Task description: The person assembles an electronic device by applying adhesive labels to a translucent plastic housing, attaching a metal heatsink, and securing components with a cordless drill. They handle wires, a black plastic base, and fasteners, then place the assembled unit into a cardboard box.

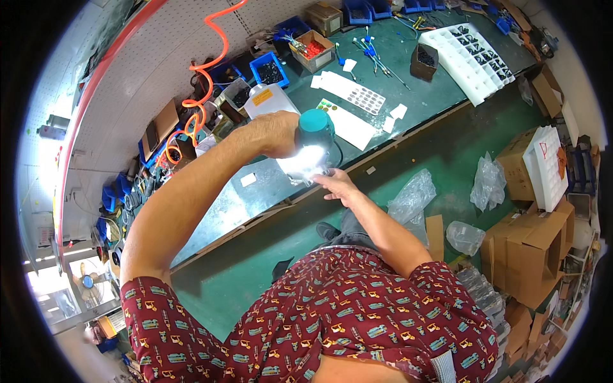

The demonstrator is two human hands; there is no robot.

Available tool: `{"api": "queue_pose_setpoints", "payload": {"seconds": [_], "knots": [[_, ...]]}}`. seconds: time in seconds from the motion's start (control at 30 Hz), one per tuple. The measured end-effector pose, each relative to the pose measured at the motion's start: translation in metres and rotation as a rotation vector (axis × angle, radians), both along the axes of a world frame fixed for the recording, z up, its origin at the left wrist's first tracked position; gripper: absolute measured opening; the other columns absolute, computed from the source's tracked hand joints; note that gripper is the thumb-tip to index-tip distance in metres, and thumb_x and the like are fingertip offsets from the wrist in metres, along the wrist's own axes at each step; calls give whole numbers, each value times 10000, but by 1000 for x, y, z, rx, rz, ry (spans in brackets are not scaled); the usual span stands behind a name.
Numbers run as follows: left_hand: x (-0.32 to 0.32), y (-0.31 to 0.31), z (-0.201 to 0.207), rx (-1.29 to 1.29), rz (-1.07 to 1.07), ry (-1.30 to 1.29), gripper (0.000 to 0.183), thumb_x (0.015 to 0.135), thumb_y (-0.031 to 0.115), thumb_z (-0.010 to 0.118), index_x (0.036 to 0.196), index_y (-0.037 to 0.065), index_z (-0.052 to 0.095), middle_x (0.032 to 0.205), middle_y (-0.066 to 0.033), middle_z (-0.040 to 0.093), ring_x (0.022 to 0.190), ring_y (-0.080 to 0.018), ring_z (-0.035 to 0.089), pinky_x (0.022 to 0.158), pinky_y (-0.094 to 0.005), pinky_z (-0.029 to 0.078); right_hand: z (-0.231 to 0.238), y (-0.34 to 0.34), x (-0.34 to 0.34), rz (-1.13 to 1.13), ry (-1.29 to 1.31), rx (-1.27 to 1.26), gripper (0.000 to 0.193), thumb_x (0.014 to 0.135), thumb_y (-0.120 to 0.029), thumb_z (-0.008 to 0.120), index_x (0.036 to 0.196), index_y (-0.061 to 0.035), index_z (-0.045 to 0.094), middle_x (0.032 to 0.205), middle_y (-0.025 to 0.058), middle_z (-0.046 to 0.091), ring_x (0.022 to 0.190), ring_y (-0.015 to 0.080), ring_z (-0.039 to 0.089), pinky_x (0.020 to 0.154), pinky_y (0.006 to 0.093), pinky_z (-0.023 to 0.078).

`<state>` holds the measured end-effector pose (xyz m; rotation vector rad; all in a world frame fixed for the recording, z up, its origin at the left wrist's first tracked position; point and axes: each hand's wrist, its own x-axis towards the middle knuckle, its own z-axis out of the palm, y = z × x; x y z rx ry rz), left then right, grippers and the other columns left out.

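My left hand (281, 135) is closed against the side of a teal, round-topped device (316, 122), its fingers mostly hidden behind it. Below the teal top a strong white light glares over the bench edge. From the right, my right hand (340, 185) reaches into this glare, thumb and forefinger together at a small, shiny, pale piece that the light washes out. Just behind the device lie a white sheet with green and yellow round stickers (351, 127) and a white sheet of grey oval stickers (357, 94). A white plastic jug (271, 102) stands beyond my left wrist.
On the green-topped bench (383, 48) are a blue bin of black parts (268, 69), a box of red parts (313, 51), blue-ended cables (370, 48) and a white compartment tray (469, 60). An orange coiled hose (204, 70) hangs left. Cardboard boxes (530, 249) and plastic bags (412, 195) lie right.
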<state>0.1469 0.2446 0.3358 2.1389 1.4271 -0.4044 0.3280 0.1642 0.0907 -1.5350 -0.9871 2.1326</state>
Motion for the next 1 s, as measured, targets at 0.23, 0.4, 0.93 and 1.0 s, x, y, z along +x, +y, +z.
{"api": "queue_pose_setpoints", "payload": {"seconds": [0.23, 0.4, 0.93, 1.0], "knots": [[8, -4, -9, 9, 92, -30, 346, 741, 303, 786, 1020, 105, 732, 931, -143, 753, 895, -324, 725, 780, -441, 573, -16, -1, -10, -30, -27, 27, 485, 765, -461, 880, 966, -59, 700, 724, -23, 587, 571, 76, 530, 440, 228, 454], [-8, -16, -11, 8, 167, -64, 406, 734, 328, 821, 1051, 93, 725, 928, -129, 756, 873, -319, 721, 782, -426, 569, -5, 6, -7, 183, -114, -4, 733, 765, -561, 846, 1213, -12, 659, 1028, 48, 665, 837, 132, 620, 610, 259, 538], [-51, -150, -80, 209, 1067, -1075, 308, 909, 180, 771, 1178, 52, 694, 983, -6, 698, 854, -128, 629, 767, -317, 542, -21, 143, 69, 86, -125, 261, 335, 888, -217, 770, 1140, -11, 691, 860, 23, 684, 701, 106, 634, 600, 268, 534], [-46, -166, -87, 251, 1252, -1180, 281, 929, 117, 721, 1172, -6, 655, 979, -73, 701, 838, -147, 673, 748, -310, 558, -17, 196, 39, 104, -153, 406, 239, 908, -171, 743, 1090, -19, 716, 829, 7, 678, 697, 94, 629, 594, 256, 513]]}}
